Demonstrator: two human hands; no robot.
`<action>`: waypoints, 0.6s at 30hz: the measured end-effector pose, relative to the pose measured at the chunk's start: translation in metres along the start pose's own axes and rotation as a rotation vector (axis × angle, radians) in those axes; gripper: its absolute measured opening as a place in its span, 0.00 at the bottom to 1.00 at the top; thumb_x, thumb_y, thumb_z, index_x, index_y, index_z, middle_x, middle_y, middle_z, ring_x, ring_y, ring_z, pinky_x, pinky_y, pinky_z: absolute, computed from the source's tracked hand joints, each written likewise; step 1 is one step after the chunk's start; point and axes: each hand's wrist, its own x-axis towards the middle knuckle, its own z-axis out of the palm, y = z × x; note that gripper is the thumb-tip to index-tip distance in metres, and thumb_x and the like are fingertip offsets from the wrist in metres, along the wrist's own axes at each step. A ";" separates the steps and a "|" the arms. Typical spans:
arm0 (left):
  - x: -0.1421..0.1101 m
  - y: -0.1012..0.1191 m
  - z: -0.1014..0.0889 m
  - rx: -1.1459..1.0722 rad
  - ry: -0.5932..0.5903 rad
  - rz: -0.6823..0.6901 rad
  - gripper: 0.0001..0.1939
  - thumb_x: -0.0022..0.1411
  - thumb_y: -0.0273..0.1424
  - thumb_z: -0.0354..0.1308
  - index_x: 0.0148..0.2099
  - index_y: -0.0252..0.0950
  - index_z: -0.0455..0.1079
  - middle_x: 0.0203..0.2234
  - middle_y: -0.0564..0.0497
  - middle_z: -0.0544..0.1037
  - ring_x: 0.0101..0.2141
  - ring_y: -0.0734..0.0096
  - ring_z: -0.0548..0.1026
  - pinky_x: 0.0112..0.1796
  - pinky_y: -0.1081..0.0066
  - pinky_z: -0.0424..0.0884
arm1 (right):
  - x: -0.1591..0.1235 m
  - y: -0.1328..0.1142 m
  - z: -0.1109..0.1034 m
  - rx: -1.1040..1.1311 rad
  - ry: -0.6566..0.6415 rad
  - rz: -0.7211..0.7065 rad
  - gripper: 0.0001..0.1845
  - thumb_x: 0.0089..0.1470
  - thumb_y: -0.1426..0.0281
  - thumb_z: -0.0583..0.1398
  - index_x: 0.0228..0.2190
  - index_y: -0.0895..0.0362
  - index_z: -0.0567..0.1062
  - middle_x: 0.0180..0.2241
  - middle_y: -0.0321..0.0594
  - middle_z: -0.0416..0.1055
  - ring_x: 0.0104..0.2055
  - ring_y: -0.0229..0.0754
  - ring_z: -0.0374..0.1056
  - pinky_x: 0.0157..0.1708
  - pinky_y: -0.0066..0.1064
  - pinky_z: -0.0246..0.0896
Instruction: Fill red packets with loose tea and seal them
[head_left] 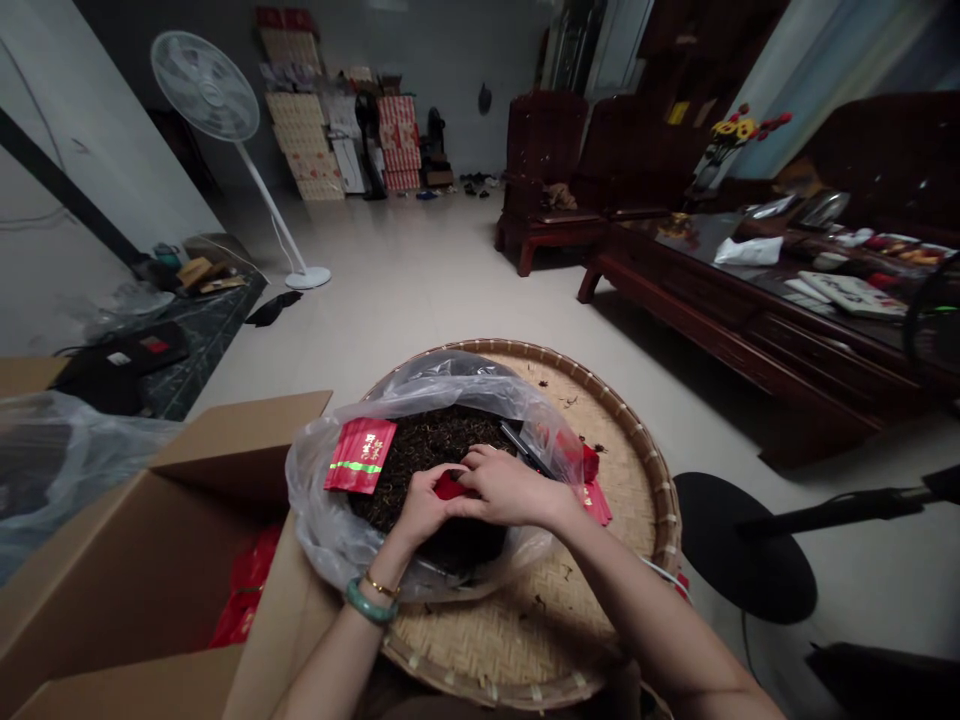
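My left hand (425, 508) and my right hand (499, 487) meet over an open plastic bag (311, 500) of dark loose tea leaves (424, 435). Between them is a small red packet (450, 485), gripped by the fingers of both; its lower part is hidden by the hands. A stack of red tea packets (361, 455) with gold characters and a green stripe rests at the bag's left side. A dark, slim tool (525, 450) lies at the right of the tea, just beyond my right hand. More red packets (596, 503) lie right of the bag.
The bag sits on a round woven bamboo tray (517, 640). To its left, an open cardboard box (112, 560) holds red packets (247, 585). A black round stand base (742, 545) is on the right. Farther off are a white fan (206, 85) and a dark wooden table (697, 290).
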 end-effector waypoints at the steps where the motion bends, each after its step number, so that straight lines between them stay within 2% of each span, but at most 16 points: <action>1: 0.000 -0.001 0.000 0.010 -0.008 -0.006 0.15 0.45 0.34 0.64 0.37 0.33 0.75 0.31 0.48 0.80 0.32 0.64 0.76 0.36 0.69 0.71 | 0.001 0.001 0.002 -0.012 -0.017 0.004 0.27 0.55 0.50 0.52 0.34 0.60 0.79 0.35 0.50 0.72 0.43 0.49 0.65 0.42 0.37 0.61; 5: 0.000 -0.001 -0.003 0.040 -0.023 -0.052 0.15 0.48 0.34 0.62 0.39 0.34 0.76 0.34 0.48 0.81 0.35 0.63 0.76 0.39 0.68 0.71 | 0.004 0.010 0.002 -0.021 -0.075 0.031 0.22 0.56 0.54 0.54 0.32 0.58 0.79 0.33 0.47 0.73 0.39 0.46 0.68 0.35 0.31 0.59; 8: 0.001 0.001 -0.005 0.031 -0.004 -0.072 0.14 0.51 0.37 0.60 0.37 0.34 0.77 0.30 0.49 0.80 0.32 0.65 0.75 0.37 0.69 0.70 | 0.006 0.019 -0.002 0.054 -0.095 0.046 0.16 0.55 0.58 0.58 0.31 0.56 0.79 0.32 0.43 0.74 0.35 0.42 0.69 0.31 0.27 0.57; 12: 0.005 0.003 -0.005 -0.055 0.058 -0.151 0.18 0.53 0.43 0.58 0.27 0.31 0.74 0.18 0.54 0.74 0.22 0.73 0.69 0.25 0.75 0.64 | 0.011 0.030 -0.001 0.211 0.013 0.080 0.10 0.53 0.63 0.61 0.28 0.57 0.77 0.30 0.38 0.73 0.32 0.37 0.67 0.29 0.24 0.53; 14: 0.006 0.004 -0.004 -0.092 0.084 -0.179 0.21 0.54 0.45 0.57 0.25 0.30 0.72 0.16 0.55 0.71 0.19 0.76 0.66 0.22 0.76 0.61 | 0.014 0.033 0.004 0.316 0.076 0.112 0.11 0.52 0.63 0.61 0.27 0.59 0.77 0.27 0.36 0.72 0.29 0.35 0.65 0.28 0.23 0.52; 16: 0.008 0.006 -0.004 -0.129 0.089 -0.188 0.22 0.55 0.46 0.55 0.30 0.29 0.72 0.19 0.53 0.73 0.20 0.75 0.68 0.23 0.76 0.63 | 0.016 0.036 0.010 0.432 0.121 0.139 0.11 0.52 0.65 0.61 0.24 0.60 0.76 0.25 0.35 0.71 0.27 0.34 0.64 0.28 0.23 0.53; 18: 0.008 0.008 -0.004 -0.193 0.046 -0.196 0.21 0.53 0.44 0.58 0.40 0.30 0.71 0.27 0.50 0.77 0.25 0.71 0.73 0.27 0.74 0.67 | 0.018 0.036 0.013 0.525 0.190 0.178 0.10 0.52 0.67 0.61 0.24 0.60 0.76 0.25 0.35 0.70 0.28 0.34 0.64 0.29 0.23 0.55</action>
